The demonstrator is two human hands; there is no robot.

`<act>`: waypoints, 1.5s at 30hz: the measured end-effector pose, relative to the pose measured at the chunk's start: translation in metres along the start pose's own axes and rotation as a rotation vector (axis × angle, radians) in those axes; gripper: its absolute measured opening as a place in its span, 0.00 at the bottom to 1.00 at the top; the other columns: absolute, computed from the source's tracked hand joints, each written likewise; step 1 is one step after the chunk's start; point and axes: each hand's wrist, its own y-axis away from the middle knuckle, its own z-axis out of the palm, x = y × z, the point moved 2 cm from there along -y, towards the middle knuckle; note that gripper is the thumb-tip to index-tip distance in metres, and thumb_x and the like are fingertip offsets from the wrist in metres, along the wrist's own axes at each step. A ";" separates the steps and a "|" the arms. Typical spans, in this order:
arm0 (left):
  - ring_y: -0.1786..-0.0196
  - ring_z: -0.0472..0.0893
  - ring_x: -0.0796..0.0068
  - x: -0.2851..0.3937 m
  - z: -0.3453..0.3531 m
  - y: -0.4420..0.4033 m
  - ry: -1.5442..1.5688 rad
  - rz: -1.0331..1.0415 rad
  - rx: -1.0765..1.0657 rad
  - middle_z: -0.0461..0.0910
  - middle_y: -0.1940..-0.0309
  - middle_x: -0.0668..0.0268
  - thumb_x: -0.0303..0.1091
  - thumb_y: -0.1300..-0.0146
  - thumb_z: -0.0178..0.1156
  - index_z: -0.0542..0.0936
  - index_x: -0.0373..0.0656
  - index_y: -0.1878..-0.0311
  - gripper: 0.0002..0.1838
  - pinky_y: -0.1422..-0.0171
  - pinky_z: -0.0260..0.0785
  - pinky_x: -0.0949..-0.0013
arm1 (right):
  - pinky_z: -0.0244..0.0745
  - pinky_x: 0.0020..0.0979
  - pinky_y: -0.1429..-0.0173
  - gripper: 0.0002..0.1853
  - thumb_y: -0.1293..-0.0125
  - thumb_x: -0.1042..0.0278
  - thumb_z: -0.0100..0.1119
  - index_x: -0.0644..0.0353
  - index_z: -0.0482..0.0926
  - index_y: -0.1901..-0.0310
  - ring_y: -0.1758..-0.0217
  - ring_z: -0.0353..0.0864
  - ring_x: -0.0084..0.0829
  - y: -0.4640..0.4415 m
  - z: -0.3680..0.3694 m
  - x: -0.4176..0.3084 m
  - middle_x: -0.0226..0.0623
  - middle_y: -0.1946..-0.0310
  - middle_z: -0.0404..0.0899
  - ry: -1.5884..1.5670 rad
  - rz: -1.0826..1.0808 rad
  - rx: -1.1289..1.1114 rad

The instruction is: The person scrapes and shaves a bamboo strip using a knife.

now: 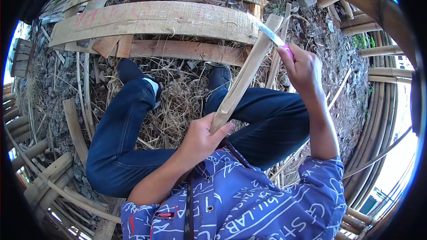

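Observation:
A long split strip of wood or bamboo (247,73) slants up and to the right across my lap. My left hand (202,138) is wrapped round its lower end. In my right hand (304,67) is a knife (272,34) with a pink handle, its blade pointing up and to the left. The blade lies over the strip near the strip's upper end; whether it touches the wood, I cannot tell.
Wide planks (155,19) form a low platform ahead, beyond my shoes. Curly shavings (175,93) cover the ground between my legs. Bamboo poles (378,120) stand along the right, and more bamboo pieces (58,182) lie at the lower left.

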 end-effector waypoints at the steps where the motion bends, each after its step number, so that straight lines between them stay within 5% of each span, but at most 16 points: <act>1: 0.78 0.66 0.87 -0.001 0.002 0.001 0.000 0.000 -0.004 0.70 0.83 0.72 0.37 0.35 0.61 0.79 0.34 0.60 0.13 0.76 0.60 0.74 | 0.66 0.37 0.78 0.21 0.32 0.48 0.54 0.57 0.77 0.76 0.86 0.73 0.38 -0.003 0.001 0.012 0.38 0.88 0.71 0.002 0.003 0.000; 3: 0.79 0.68 0.87 -0.002 0.006 0.005 -0.036 0.165 0.041 0.70 0.84 0.72 0.37 0.35 0.61 0.78 0.35 0.61 0.12 0.76 0.61 0.75 | 0.63 0.35 0.80 0.23 0.30 0.46 0.51 0.56 0.77 0.77 0.87 0.70 0.31 -0.009 -0.003 0.051 0.34 0.89 0.71 0.151 0.168 0.129; 6: 0.79 0.69 0.87 0.001 0.002 0.009 -0.046 0.081 0.039 0.71 0.84 0.71 0.36 0.35 0.61 0.78 0.35 0.60 0.12 0.76 0.61 0.75 | 0.57 0.32 0.82 0.25 0.29 0.44 0.48 0.55 0.77 0.77 0.88 0.64 0.24 -0.015 -0.017 0.119 0.29 0.89 0.68 0.207 0.206 0.171; 11: 0.84 0.67 0.91 0.005 -0.001 0.004 0.034 0.034 0.013 0.70 0.85 0.77 0.37 0.35 0.62 0.77 0.38 0.62 0.11 0.82 0.57 0.81 | 0.55 0.32 0.81 0.24 0.28 0.50 0.50 0.59 0.75 0.78 0.87 0.61 0.23 0.008 -0.028 0.051 0.30 0.90 0.64 -0.126 0.208 0.209; 14: 0.79 0.69 0.87 0.007 -0.003 0.007 -0.037 -0.027 0.005 0.71 0.83 0.71 0.35 0.35 0.62 0.78 0.35 0.60 0.11 0.76 0.61 0.76 | 0.62 0.34 0.79 0.20 0.32 0.55 0.54 0.60 0.75 0.76 0.87 0.67 0.31 0.019 -0.022 -0.009 0.36 0.89 0.67 -0.253 0.152 0.036; 16: 0.84 0.67 0.91 0.003 -0.001 0.005 -0.006 0.021 0.006 0.70 0.85 0.77 0.37 0.35 0.61 0.77 0.37 0.61 0.11 0.82 0.57 0.81 | 0.66 0.37 0.76 0.19 0.34 0.54 0.57 0.61 0.76 0.76 0.84 0.73 0.40 0.020 -0.015 -0.022 0.42 0.87 0.71 -0.241 0.123 -0.112; 23: 0.79 0.70 0.86 0.010 0.000 0.007 -0.068 0.021 -0.020 0.73 0.83 0.70 0.35 0.36 0.62 0.78 0.34 0.59 0.12 0.75 0.63 0.76 | 0.66 0.38 0.76 0.20 0.33 0.52 0.55 0.60 0.77 0.76 0.83 0.74 0.43 0.007 0.000 -0.003 0.42 0.86 0.72 -0.186 0.111 -0.071; 27: 0.78 0.70 0.86 0.001 0.003 0.008 -0.046 0.028 -0.017 0.73 0.82 0.69 0.35 0.36 0.62 0.78 0.34 0.57 0.13 0.75 0.64 0.75 | 0.66 0.38 0.76 0.21 0.31 0.50 0.54 0.58 0.78 0.75 0.84 0.74 0.37 0.005 0.009 0.013 0.39 0.85 0.74 -0.040 0.101 0.021; 29: 0.77 0.70 0.86 -0.007 0.009 0.014 -0.062 0.168 -0.009 0.74 0.81 0.69 0.35 0.36 0.62 0.79 0.34 0.56 0.13 0.74 0.64 0.75 | 0.65 0.38 0.77 0.25 0.30 0.46 0.51 0.58 0.76 0.77 0.84 0.73 0.34 -0.009 -0.002 0.064 0.38 0.87 0.73 0.131 0.296 0.177; 33: 0.79 0.70 0.88 0.000 -0.002 0.011 -0.025 0.046 0.015 0.73 0.82 0.73 0.36 0.36 0.62 0.78 0.35 0.58 0.12 0.76 0.62 0.78 | 0.54 0.32 0.80 0.29 0.29 0.42 0.47 0.59 0.75 0.79 0.86 0.59 0.23 -0.009 -0.033 0.096 0.30 0.90 0.61 0.043 0.270 0.291; 37: 0.85 0.69 0.90 -0.001 -0.003 0.009 -0.029 0.045 0.018 0.71 0.84 0.76 0.38 0.35 0.62 0.77 0.37 0.60 0.12 0.82 0.60 0.81 | 0.49 0.27 0.81 0.26 0.27 0.47 0.49 0.61 0.78 0.74 0.85 0.56 0.17 0.004 -0.038 0.048 0.27 0.88 0.58 -0.208 0.201 0.297; 39: 0.81 0.69 0.88 0.004 -0.005 0.010 -0.045 0.002 0.016 0.72 0.83 0.73 0.37 0.35 0.62 0.78 0.36 0.61 0.12 0.78 0.61 0.78 | 0.52 0.27 0.81 0.19 0.28 0.58 0.50 0.64 0.78 0.72 0.85 0.59 0.16 0.015 -0.031 0.010 0.28 0.87 0.63 -0.239 0.190 0.240; 43: 0.78 0.69 0.86 0.004 -0.005 0.010 -0.056 -0.039 0.008 0.72 0.82 0.71 0.37 0.36 0.62 0.78 0.34 0.61 0.13 0.74 0.62 0.75 | 0.65 0.37 0.76 0.17 0.33 0.58 0.56 0.62 0.76 0.75 0.84 0.72 0.41 0.027 -0.008 -0.030 0.43 0.87 0.71 -0.363 0.174 -0.070; 45: 0.82 0.69 0.88 0.001 -0.003 0.011 -0.046 0.002 0.009 0.72 0.83 0.73 0.38 0.35 0.62 0.77 0.35 0.61 0.13 0.79 0.61 0.78 | 0.66 0.38 0.76 0.18 0.33 0.56 0.56 0.61 0.75 0.76 0.83 0.74 0.43 0.027 0.007 -0.031 0.44 0.86 0.71 -0.338 0.176 -0.072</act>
